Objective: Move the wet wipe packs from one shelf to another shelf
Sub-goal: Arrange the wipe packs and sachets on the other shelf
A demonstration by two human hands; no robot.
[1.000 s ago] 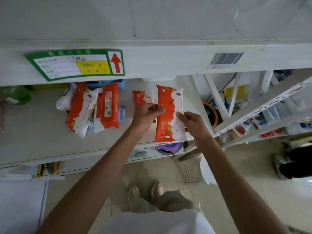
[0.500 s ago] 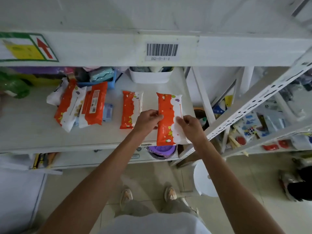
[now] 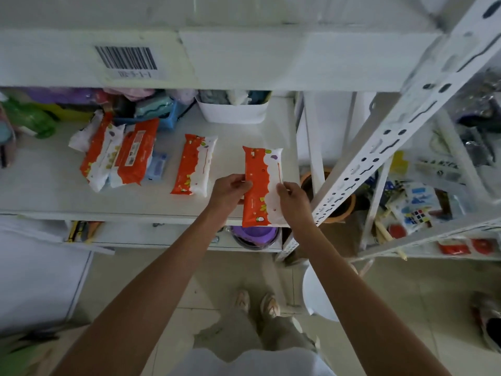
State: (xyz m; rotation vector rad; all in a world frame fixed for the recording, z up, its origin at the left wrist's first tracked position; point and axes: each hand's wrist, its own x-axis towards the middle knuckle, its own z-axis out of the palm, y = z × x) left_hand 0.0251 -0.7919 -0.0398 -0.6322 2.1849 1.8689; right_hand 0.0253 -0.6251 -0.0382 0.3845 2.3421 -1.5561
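With two packs at ten o'clock and a third pack nearer on the shelf, the left hand and right hand pinch the orange pack, best lowered flat, parallel, before letting go.

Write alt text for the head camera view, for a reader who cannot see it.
Both hands, the left hand and right hand, hold an orange-and-white wet wipe pack at the front right of a white shelf. Three similar packs lie further left, a white bin behind.
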